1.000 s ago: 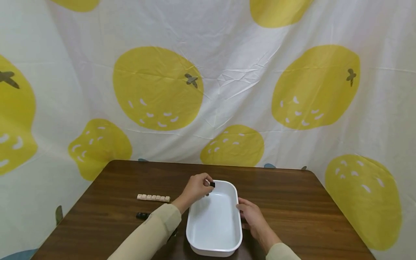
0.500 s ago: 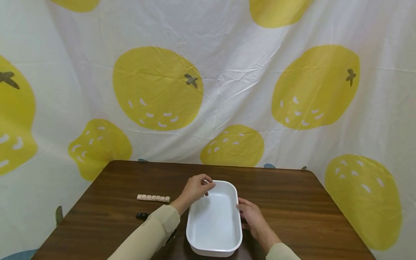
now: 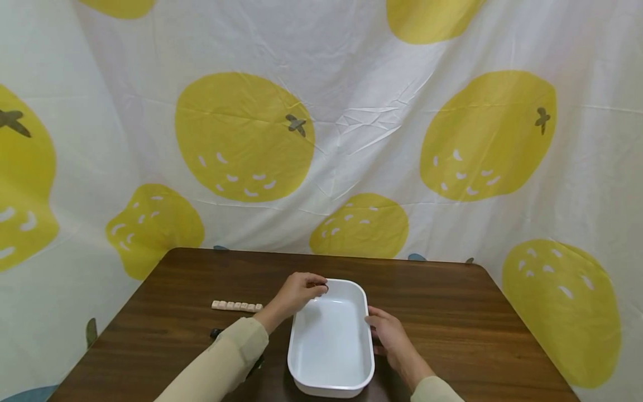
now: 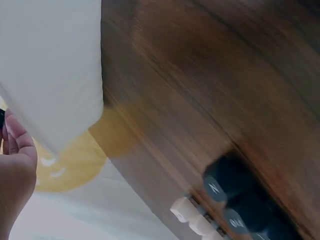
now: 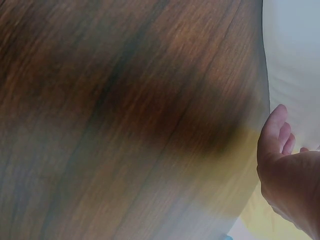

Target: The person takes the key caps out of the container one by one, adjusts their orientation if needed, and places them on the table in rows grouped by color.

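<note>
My left hand [image 3: 296, 291] is at the far left corner of a white rectangular tray [image 3: 331, 387]. Its thumb and fingers pinch a small black keycap [image 4: 1, 119], mostly hidden behind the fingertips in the head view. My right hand [image 3: 394, 335] rests against the tray's right side, its fingers nearly straight along the outer wall in the right wrist view. Left of the tray, a row of black keycaps [image 4: 229, 177] with pale letters lies on the table, largely covered by my left sleeve in the head view. Behind it is a row of cream keycaps [image 3: 236, 306].
All of this stands on a dark wood-grain table [image 3: 442, 312] with rounded far corners. A white curtain [image 3: 351, 100] printed with yellow lemons hangs right behind the table's far edge. Inside the tray only its bare white floor shows.
My left hand turned its fingertips with the black keycap, which went from plain sight to mostly hidden, then drew slightly left and down. My right hand and the tray stayed put.
</note>
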Demonstrator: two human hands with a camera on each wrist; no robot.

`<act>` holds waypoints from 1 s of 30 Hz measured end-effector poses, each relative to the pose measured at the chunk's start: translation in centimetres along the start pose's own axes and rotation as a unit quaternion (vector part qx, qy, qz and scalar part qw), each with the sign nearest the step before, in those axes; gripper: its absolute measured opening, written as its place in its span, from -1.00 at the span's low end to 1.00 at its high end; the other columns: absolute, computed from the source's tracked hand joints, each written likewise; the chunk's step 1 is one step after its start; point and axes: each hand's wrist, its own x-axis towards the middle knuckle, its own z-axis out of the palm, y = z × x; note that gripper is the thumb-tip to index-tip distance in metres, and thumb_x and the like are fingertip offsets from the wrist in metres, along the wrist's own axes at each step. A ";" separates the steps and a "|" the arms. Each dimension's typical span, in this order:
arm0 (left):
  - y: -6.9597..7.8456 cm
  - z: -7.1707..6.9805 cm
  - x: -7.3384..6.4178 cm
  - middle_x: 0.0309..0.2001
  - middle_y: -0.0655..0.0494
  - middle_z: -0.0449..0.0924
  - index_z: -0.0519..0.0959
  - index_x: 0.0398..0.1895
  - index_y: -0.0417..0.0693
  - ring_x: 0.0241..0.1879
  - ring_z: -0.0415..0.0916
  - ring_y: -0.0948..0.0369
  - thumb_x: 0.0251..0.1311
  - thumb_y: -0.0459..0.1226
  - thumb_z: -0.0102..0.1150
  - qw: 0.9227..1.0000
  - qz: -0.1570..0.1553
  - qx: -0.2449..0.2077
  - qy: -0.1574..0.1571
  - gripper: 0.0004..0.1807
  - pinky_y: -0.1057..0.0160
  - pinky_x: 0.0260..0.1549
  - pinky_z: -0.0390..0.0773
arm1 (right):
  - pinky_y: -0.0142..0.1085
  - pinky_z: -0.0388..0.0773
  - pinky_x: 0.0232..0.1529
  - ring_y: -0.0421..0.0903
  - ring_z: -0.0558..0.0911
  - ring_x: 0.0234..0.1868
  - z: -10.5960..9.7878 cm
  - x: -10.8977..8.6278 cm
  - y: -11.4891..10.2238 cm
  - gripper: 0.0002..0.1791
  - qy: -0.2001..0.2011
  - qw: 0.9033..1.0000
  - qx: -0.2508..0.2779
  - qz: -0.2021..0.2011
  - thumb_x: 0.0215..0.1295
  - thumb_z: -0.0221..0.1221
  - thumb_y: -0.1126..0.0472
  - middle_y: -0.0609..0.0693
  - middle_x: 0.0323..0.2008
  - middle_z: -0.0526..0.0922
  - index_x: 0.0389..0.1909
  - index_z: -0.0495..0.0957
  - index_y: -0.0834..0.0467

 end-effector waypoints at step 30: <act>-4.3 -10.5 -6.4 -0.13 0.05 0.68 0.68 -0.02 -0.18 -0.17 0.58 0.15 0.25 -0.22 0.32 0.998 -0.029 0.058 0.024 -0.70 0.18 -0.24 0.58 | -0.13 0.56 -0.31 0.02 0.63 -0.13 0.1 0.0 0.0 -0.46 0.001 1.000 -0.002 0.005 0.41 0.04 0.17 0.19 -0.05 0.64 0.35 0.36 0.29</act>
